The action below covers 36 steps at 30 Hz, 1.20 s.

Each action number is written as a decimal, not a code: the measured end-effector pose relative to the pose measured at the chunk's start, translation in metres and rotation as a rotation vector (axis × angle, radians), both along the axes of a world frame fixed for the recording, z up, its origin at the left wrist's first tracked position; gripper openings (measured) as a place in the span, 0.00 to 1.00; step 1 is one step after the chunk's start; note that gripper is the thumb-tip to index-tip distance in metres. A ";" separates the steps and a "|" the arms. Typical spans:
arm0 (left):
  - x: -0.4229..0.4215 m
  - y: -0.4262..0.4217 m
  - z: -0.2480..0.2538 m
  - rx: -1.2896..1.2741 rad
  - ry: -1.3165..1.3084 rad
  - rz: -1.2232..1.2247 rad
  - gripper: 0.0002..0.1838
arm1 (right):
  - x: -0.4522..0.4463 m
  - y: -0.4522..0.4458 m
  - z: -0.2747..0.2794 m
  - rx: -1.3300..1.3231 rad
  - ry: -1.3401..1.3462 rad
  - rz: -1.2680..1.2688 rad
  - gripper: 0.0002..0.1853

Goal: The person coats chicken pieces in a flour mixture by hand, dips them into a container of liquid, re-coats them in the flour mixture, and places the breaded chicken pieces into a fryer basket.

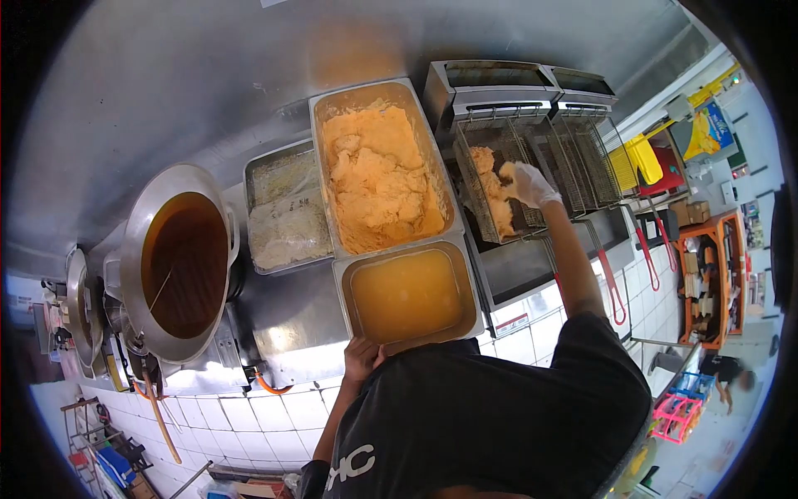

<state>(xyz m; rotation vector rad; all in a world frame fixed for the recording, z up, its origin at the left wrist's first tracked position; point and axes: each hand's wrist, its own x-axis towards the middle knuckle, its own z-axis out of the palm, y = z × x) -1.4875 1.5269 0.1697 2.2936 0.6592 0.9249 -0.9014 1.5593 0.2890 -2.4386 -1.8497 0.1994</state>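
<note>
My right hand (pixel 532 185), in a clear glove, reaches into a wire fryer basket (pixel 532 133). Its fingers are closed around a breaded chicken piece (pixel 506 171). More breaded pieces (pixel 499 208) lie in a row along the left side of that basket. My bare left hand (pixel 363 358) is at the counter's front edge, by the near left corner of a metal pan of yellow liquid (pixel 342 283). Its fingers are curled, and what they grip, if anything, is hidden. Behind that pan stands a deep pan (pixel 319 125) heaped with orange breading (pixel 378 175).
Left of the breading is a tray (pixel 253 208) of pale flour-like coating. Further left stands a large pot (pixel 137 266) of dark brown liquid. More wire baskets (pixel 582 158) with red handles (pixel 615 291) sit at right. An orange shelf (pixel 727 274) and another person (pixel 723 370) are farther right.
</note>
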 end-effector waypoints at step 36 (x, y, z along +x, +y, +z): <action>-0.006 0.002 -0.006 0.018 -0.031 -0.015 0.07 | -0.128 0.173 -0.098 -0.124 -0.651 0.386 0.08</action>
